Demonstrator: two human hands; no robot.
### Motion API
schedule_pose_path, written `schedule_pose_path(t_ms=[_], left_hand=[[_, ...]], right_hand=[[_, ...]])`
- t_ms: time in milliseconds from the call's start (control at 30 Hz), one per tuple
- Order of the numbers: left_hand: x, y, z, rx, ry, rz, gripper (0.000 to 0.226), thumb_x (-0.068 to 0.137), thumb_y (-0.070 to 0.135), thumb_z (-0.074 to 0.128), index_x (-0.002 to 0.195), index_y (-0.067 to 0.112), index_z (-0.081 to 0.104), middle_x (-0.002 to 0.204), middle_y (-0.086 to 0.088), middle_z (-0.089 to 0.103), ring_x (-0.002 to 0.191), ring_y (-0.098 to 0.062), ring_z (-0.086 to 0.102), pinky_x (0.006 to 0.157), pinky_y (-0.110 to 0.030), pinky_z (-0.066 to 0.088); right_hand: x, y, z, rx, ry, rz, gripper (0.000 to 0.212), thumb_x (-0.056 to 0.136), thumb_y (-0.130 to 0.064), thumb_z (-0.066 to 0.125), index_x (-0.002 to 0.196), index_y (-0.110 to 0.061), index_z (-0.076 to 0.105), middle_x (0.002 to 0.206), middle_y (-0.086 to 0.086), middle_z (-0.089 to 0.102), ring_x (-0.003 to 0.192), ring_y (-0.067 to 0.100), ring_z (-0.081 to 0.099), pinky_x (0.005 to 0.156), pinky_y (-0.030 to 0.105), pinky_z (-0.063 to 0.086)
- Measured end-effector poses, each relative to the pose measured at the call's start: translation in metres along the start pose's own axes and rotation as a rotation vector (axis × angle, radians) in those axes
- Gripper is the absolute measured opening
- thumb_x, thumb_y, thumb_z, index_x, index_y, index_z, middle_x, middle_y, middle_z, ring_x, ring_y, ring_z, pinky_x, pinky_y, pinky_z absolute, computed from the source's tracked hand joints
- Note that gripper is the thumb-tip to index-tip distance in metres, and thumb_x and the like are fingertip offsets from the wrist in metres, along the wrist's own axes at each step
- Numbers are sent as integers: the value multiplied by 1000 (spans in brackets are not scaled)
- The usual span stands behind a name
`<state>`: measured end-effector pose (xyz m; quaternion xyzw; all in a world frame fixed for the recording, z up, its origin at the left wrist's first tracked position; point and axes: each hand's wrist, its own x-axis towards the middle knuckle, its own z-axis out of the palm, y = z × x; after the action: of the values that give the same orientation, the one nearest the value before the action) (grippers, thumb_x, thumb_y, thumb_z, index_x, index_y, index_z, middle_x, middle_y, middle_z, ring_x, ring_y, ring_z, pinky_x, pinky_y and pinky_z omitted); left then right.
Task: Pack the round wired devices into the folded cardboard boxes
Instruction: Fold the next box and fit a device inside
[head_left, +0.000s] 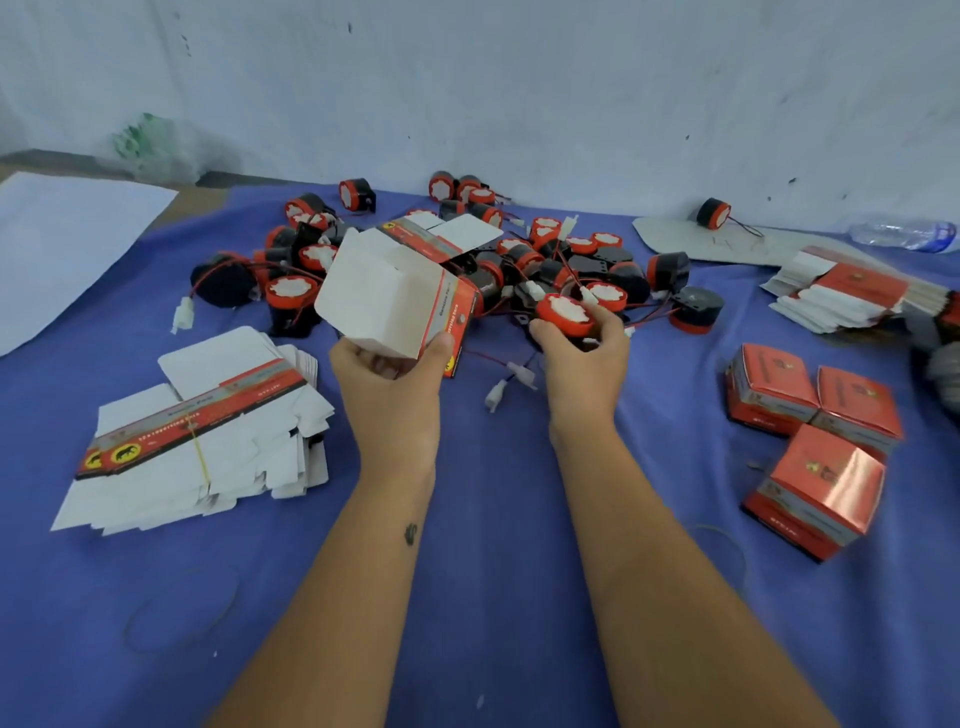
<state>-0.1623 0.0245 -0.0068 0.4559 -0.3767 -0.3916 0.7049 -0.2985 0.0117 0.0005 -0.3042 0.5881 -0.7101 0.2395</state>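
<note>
Head view. The left hand (387, 384) grips an erected red-and-white cardboard box (395, 296) from below, thumb on its printed red side, with the white top flap (462, 232) standing open on the far side. The right hand (582, 358) holds a round red-rimmed device with a white centre (566, 314) between thumb and fingers, at the near edge of the heap and just right of the box; its red and black wires with white plug connectors (511, 382) trail onto the blue cloth (467, 597) between the two hands. Beyond the hands, a heap of round black-and-red wired devices (519, 260) spreads across the far centre of the cloth. At near left lies a stack of flat unfolded box blanks (208, 441) bound by a yellow rubber band (200, 452). At right sit three closed red boxes (815, 441), touching one another. Further flat blanks (841, 291) lie at far right, near a clear plastic bottle (906, 234) lying by the white wall (519, 78).
</note>
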Motion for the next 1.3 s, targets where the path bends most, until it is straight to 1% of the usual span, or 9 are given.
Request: schedule_pose_path(t_ms=[100,200,333,533,733,867,1067,1233,1300], left_hand=[[-3,5,-2,73,-19,29,45,78,18,81,98,30,43,99,12,59,74,16,57,59,-5,44],[-10,8,-5,166,-115,86,47,78,21,81,92,38,40,97,17,56,74,19,55,62,-6,44],[-20,16,-8,222,-380,99,56,76,20,83,115,33,45,107,25,56,86,24,54,68,0,43],[-35,23,-6,97,-817,-211,55,74,27,78,124,22,57,114,8,71,101,-7,69,74,-23,57],[-37,20,-6,458,-627,69,60,71,36,85,113,36,43,104,28,55,89,16,54,66,-5,44],[-36,16,-8,540,-538,157,63,71,31,86,115,37,41,97,26,53,91,1,54,69,-14,42],[-38,15,-6,551,-574,230,48,76,22,80,111,32,49,107,9,63,96,-13,61,80,-38,55],[-34,14,-8,511,-610,173,47,77,17,79,108,33,46,100,15,60,92,-3,58,77,-24,50],[-32,14,-8,466,-642,101,52,75,15,81,110,34,47,103,15,61,96,-5,60,81,-28,52]], right_hand=[[-6,-7,-25,-2,162,-98,46,76,-19,78,113,-28,53,120,-2,49,101,11,58,73,14,48],[-16,-13,-46,37,300,-178,45,75,-16,79,109,-21,50,119,8,53,97,17,60,79,24,52],[-27,-22,-66,239,408,-194,51,78,-10,77,113,-17,40,113,10,51,87,17,57,71,21,51],[-44,-29,-70,191,356,-387,58,85,-12,70,129,-41,44,119,-14,32,95,-6,56,77,14,51],[-44,-33,-68,60,323,-454,70,80,5,66,140,-25,46,119,1,27,78,-13,51,76,6,45],[-54,-32,-64,-125,66,-498,73,77,-22,73,141,-32,41,113,-20,43,96,-9,54,81,8,45],[-70,-25,-52,-461,-269,-619,48,82,-37,72,126,-26,57,120,-7,46,97,-13,41,79,-5,34],[-71,-25,-54,-466,-371,-610,48,85,-16,64,132,-14,58,132,5,57,118,16,54,92,28,51],[-71,-25,-53,-467,-342,-612,42,85,-17,68,127,-15,63,129,3,59,115,17,57,89,29,53]])
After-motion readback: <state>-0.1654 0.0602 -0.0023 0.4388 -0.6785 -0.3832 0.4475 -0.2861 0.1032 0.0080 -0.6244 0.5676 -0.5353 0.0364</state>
